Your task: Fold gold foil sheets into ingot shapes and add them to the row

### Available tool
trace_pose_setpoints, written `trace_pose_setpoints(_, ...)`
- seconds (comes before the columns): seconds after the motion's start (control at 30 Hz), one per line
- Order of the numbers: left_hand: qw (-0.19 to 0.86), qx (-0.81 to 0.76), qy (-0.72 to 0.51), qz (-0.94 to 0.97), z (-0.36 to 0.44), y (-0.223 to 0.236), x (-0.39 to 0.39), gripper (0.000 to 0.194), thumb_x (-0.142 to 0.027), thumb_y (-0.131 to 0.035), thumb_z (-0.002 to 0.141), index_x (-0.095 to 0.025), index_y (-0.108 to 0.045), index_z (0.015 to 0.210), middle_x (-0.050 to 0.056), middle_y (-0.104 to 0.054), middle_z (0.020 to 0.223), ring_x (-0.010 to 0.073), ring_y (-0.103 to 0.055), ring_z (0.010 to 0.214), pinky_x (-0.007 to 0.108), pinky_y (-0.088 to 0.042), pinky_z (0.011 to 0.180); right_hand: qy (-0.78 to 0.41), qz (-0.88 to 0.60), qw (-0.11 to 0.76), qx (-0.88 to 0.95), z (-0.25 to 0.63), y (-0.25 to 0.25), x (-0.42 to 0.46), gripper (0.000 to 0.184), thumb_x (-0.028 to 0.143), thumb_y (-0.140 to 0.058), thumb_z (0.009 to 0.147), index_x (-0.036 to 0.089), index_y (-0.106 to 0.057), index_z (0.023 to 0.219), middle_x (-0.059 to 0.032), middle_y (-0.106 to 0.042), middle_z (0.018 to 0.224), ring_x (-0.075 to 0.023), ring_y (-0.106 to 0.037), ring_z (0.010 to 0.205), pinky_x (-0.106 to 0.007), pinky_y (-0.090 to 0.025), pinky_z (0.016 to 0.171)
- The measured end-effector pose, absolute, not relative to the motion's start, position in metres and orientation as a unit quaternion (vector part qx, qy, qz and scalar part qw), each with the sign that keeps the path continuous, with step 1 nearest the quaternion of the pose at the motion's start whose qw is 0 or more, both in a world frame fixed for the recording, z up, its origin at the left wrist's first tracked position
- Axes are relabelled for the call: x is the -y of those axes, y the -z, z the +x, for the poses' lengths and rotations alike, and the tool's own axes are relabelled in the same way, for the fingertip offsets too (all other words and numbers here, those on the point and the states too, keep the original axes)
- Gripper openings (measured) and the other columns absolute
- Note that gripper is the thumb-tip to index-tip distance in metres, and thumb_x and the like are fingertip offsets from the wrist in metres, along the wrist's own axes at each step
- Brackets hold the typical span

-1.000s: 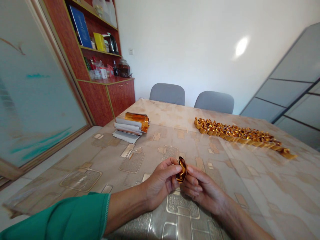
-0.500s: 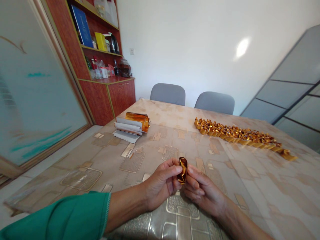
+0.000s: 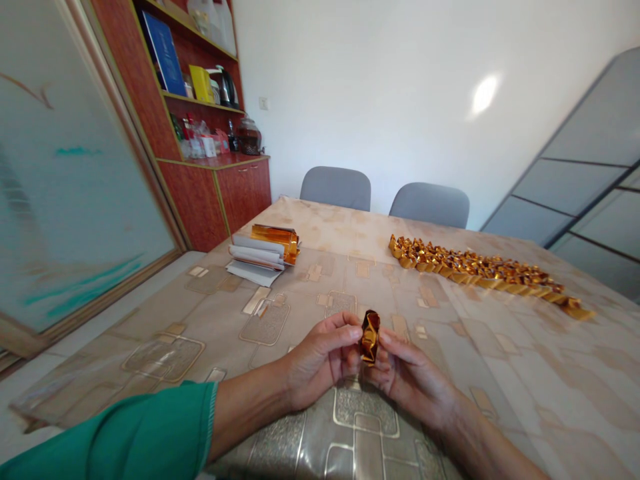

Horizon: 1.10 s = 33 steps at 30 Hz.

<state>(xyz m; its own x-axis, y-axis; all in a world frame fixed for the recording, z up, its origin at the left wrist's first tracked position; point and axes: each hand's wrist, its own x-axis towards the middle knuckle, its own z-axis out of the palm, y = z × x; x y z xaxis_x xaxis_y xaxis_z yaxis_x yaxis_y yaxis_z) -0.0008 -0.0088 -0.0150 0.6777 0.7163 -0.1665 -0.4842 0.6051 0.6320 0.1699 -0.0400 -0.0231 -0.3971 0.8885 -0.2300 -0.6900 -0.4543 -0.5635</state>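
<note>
A small folded piece of gold foil paper, shaped like a little boat with a hollow middle, is held upright above the near part of the table. My left hand pinches its left side between thumb and fingers. On its right side, my right hand grips it with the thumb and curled fingers. Farther off on the right lie rows of similar folded gold pieces, packed close together. Toward the left is a stack of gold foil sheets with pale backs, loosely bent over.
The table has a patterned cover under a clear sheet. Two grey chairs stand at its far side by the white wall. A red-brown cabinet with bottles and a kettle is at the back left, beside a sliding glass door.
The folded foil piece has shifted slightly right and up, and its hollow looks wider. Both hands moved a little with it and still hold its two sides.
</note>
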Motion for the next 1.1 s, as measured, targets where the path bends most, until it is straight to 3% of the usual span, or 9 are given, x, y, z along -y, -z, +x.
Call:
trace_pose_setpoints(0.13, 0.877, -0.206, -0.331, 0.280, -0.002, 0.017, 0.007, 0.030, -0.023, -0.086, 0.070, -0.016, -0.062, 0.086, 0.003, -0.067, 0.081, 0.0122, -0.065, 0.071, 0.020, -0.047, 0.063, -0.812, -0.256, 0.481, 0.210, 0.171, 0.022, 0.041, 0.019, 0.022, -0.085, 0.073, 0.011, -0.070, 0.077, 0.0049, -0.052, 0.060, -0.0047, -0.041, 0.054, -0.017, -0.036, 0.054)
trace_pose_setpoints(0.33, 0.904, -0.191, -0.318, 0.213, -0.002, 0.023, 0.005, 0.032, -0.014, -0.088, 0.064, -0.015, -0.065, 0.085, 0.000, -0.067, 0.076, 0.0022, -0.054, 0.052, 0.012, -0.042, 0.053, -0.805, -0.265, 0.475, 0.237, 0.173, 0.022, 0.041, 0.017, 0.021, -0.084, 0.073, 0.011, -0.069, 0.075, 0.0049, -0.049, 0.059, -0.0054, -0.040, 0.054, -0.018, -0.034, 0.053)
trace_pose_setpoints(0.6, 0.875, -0.223, -0.331, 0.273, -0.001, 0.020, 0.008, 0.035, -0.024, -0.087, 0.067, -0.018, -0.060, 0.090, 0.000, -0.066, 0.081, 0.0104, -0.062, 0.067, 0.019, -0.044, 0.059, -0.802, -0.283, 0.465, 0.245, 0.173, 0.020, 0.040, 0.020, 0.022, -0.085, 0.071, 0.011, -0.068, 0.073, 0.0048, -0.049, 0.058, -0.0056, -0.040, 0.055, -0.018, -0.033, 0.054)
trace_pose_setpoints(0.8, 0.845, -0.254, -0.351, 0.313, 0.000, 0.013, 0.011, 0.037, -0.025, -0.088, 0.064, -0.017, -0.056, 0.082, 0.000, -0.063, 0.077, 0.0106, -0.060, 0.066, 0.019, -0.041, 0.056, -0.804, -0.286, 0.461, 0.243, 0.170, 0.022, 0.041, 0.018, 0.020, -0.083, 0.073, 0.010, -0.069, 0.077, 0.0045, -0.050, 0.059, -0.0054, -0.041, 0.055, -0.018, -0.033, 0.054)
trace_pose_setpoints(0.97, 0.879, -0.238, -0.324, 0.257, -0.003, 0.017, 0.005, 0.035, -0.029, -0.084, 0.071, -0.018, -0.063, 0.096, 0.000, -0.064, 0.079, 0.0090, -0.059, 0.062, 0.018, -0.042, 0.054, -0.808, -0.284, 0.472, 0.208, 0.173, 0.020, 0.040, 0.020, 0.020, -0.086, 0.069, 0.011, -0.070, 0.076, 0.0043, -0.053, 0.058, -0.0051, -0.043, 0.053, -0.018, -0.035, 0.055)
trace_pose_setpoints(1.1, 0.901, -0.224, -0.287, 0.237, -0.005, 0.020, 0.000, 0.027, -0.020, -0.079, 0.077, -0.013, -0.067, 0.100, 0.004, -0.065, 0.080, 0.0071, -0.058, 0.059, 0.017, -0.046, 0.055, -0.808, -0.285, 0.474, 0.203, 0.177, 0.019, 0.040, 0.020, 0.019, -0.087, 0.067, 0.012, -0.071, 0.075, 0.0043, -0.054, 0.059, -0.0050, -0.043, 0.053, -0.018, -0.036, 0.054)
